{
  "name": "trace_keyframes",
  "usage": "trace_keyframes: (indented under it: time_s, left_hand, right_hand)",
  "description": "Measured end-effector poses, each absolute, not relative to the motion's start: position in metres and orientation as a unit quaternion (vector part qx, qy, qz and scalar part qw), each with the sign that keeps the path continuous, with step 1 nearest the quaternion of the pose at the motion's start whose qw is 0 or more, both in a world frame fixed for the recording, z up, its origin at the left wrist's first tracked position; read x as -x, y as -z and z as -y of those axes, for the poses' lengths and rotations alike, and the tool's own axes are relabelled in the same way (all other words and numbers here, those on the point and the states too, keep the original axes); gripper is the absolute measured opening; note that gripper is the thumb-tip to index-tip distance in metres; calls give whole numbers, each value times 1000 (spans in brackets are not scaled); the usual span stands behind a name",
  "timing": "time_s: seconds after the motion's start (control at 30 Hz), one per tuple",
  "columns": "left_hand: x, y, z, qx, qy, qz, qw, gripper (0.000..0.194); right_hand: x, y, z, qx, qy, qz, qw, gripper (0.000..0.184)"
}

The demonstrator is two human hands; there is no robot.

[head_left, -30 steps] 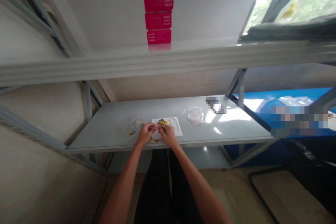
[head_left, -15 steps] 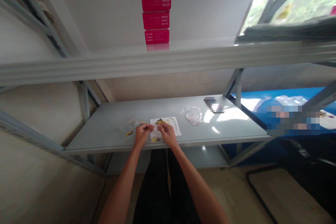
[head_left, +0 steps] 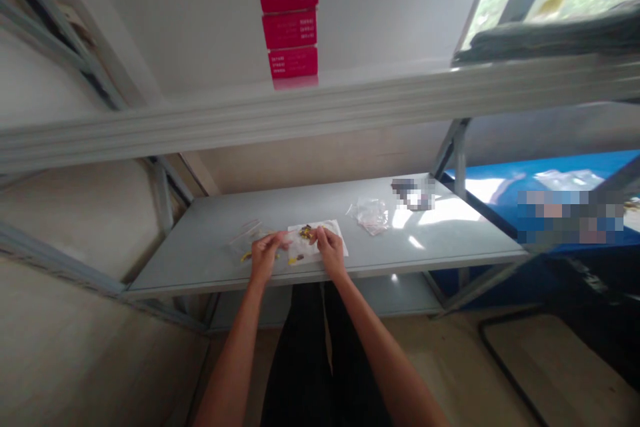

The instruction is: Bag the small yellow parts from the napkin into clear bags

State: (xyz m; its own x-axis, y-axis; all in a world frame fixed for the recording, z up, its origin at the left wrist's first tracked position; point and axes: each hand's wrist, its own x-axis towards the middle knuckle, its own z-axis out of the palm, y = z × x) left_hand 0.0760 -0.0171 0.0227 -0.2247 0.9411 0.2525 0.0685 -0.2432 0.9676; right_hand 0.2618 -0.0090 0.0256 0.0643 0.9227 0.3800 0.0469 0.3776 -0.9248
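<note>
My left hand (head_left: 263, 255) and my right hand (head_left: 330, 246) rest on the grey shelf (head_left: 210, 247), fingers pinched. Between them they hold a small clear plastic bag (head_left: 296, 252) with yellow bits inside, stretched over a white sheet (head_left: 334, 230). Small yellow and dark pieces (head_left: 305, 232) lie on the sheet by my right fingertips. Another small clear bag (head_left: 243, 239) lies just left of my left hand, with a yellow piece (head_left: 245, 257) beside it.
A crumpled clear bag (head_left: 373, 215) lies to the right on the shelf, a blurred-out item behind it. Three pink boxes (head_left: 290, 20) are stacked on the upper shelf. A blue surface (head_left: 505, 187) lies beyond the right upright. My dark-clothed legs are below.
My hands have moved apart, pulling the small bag out between them, and shifted slightly farther onto the shelf. The camera tilted a little.
</note>
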Motion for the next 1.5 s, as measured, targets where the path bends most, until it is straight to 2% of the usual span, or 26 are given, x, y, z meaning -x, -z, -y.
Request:
trace_keyframes:
  time_s: [0.13, 0.17, 0.27, 0.4, 0.5, 0.67, 0.8, 0.9, 0.97, 1.03, 1.1, 1.17, 1.3, 1.4, 1.5]
  left_hand:
    - [-51, -36, 17, -476, -609, -501, 390, 80]
    - [-42, -39, 15, -476, -606, -513, 379, 83]
    - [-14, -45, 5, -546, -523, -580, 304, 65]
    - [6, -42, -4, -647, -396, -649, 60, 43]
    - [-7, -31, 0, -674, -348, -649, -64, 41]
    - [-49, -2, 13, -747, -269, -605, -62, 54]
    - [-54, 13, 13, -744, -253, -616, -51, 59]
    - [-51, 15, 11, -741, -263, -616, -44, 58]
    - [-53, 13, 11, -740, -270, -615, -43, 58]
    - [-56, 11, 12, -737, -275, -616, -47, 60]
    - [-59, 7, 15, -731, -286, -617, -56, 63]
    - [-61, 3, 19, -721, -308, -618, -67, 65]
    - [-64, -14, 27, -718, -366, -587, -74, 54]
    - [-77, -36, 29, -750, -408, -519, -39, 48]
    - [-97, -60, 23, -753, -454, -475, 29, 65]
  right_hand:
    - [-261, -23, 8, 404, -374, 591, 590, 56]
    - [-260, -21, 7, 405, -375, 593, 587, 55]
    - [-260, -17, 6, 415, -374, 592, 581, 55]
    - [-261, -17, 6, 424, -369, 606, 563, 56]
    - [-259, -17, 7, 426, -360, 610, 562, 56]
    - [-262, -20, 8, 454, -300, 643, 539, 50]
    - [-309, -32, -10, 520, -100, 712, 460, 28]
    - [-360, -39, -33, 623, 16, 672, 400, 41]
    - [-387, -39, -46, 668, 34, 668, 325, 50]
    - [-402, -38, -53, 688, 34, 679, 254, 46]
    - [-408, -37, -55, 689, 40, 687, 226, 36]
    - [-410, -41, -53, 678, 55, 688, 254, 31]
    - [-396, -63, -44, 586, 37, 699, 408, 31]
    - [-361, -85, -33, 464, -107, 745, 467, 31]
    - [-316, -95, -23, 363, -263, 780, 436, 27]
